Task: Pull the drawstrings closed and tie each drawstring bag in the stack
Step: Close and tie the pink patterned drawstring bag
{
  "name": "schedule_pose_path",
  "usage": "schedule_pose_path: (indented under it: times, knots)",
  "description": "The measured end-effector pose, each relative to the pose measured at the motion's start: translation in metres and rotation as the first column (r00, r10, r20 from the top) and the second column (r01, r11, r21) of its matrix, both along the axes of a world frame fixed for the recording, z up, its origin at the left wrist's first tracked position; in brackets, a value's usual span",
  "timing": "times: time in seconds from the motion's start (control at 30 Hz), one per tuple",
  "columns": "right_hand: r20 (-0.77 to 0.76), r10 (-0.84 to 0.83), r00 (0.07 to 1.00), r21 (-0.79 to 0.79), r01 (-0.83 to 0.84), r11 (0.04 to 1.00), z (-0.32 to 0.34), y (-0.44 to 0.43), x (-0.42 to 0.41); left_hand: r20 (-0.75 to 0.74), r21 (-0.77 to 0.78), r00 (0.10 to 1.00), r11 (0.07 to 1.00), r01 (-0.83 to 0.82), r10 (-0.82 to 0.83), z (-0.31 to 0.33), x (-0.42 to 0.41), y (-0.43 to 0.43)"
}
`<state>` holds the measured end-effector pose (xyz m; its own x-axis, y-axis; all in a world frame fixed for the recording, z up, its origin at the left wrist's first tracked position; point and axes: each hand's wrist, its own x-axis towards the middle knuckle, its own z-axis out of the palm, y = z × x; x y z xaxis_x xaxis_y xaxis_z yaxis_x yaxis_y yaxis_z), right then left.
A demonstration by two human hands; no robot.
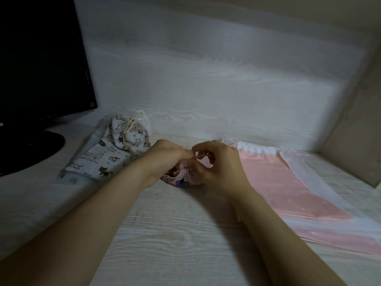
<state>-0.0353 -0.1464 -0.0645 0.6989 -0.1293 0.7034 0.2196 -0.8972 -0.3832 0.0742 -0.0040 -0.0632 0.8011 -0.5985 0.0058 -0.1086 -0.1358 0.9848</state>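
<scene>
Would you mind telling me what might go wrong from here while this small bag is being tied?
1. The left hand and right hand pinch the thin cord just above the small bag; it may slip, leaving a loose knot.
2. The right forearm lies along the edge of the flat pink bags and may drag them askew.
3. The light is dim, so the cord is hard to see.

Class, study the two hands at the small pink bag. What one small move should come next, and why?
Probably draw the drawstring ends apart to tighten a knot. The small pink bag already has its mouth gathered shut, and the left hand and right hand both pinch the drawstring just above it. Whether a knot is formed cannot be told.
</scene>
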Motion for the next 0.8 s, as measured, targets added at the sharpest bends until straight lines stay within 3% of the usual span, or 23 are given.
schedule_pose_path:
  times: [0.27, 0.47, 0.7, 0.8]
  knots:
    - [-0.01, -0.032, 0.999, -0.177, 0.03, 0.984, -0.005, -0.005, 0.006, 0.068, 0.042, 0.994, 0.996, 0.083, -0.086, -0.001, -0.003, 0.0]
    - [-0.125, -0.079, 0.989, -0.242, 0.047, 0.969, -0.01, -0.006, 0.01, 0.129, -0.001, 0.988, 0.996, -0.091, 0.09, -0.005, -0.004, -0.003]
    - [-0.091, -0.011, 0.996, -0.009, 0.011, 1.0, -0.008, 0.0, 0.008, 0.379, -0.011, 0.918, 0.992, -0.123, 0.118, -0.006, -0.002, 0.002]
    - [-0.107, 0.041, 0.993, 0.223, -0.016, 0.975, -0.006, 0.0, 0.008, 0.525, -0.031, 0.832, 0.981, -0.193, 0.181, -0.007, 0.003, 0.003]
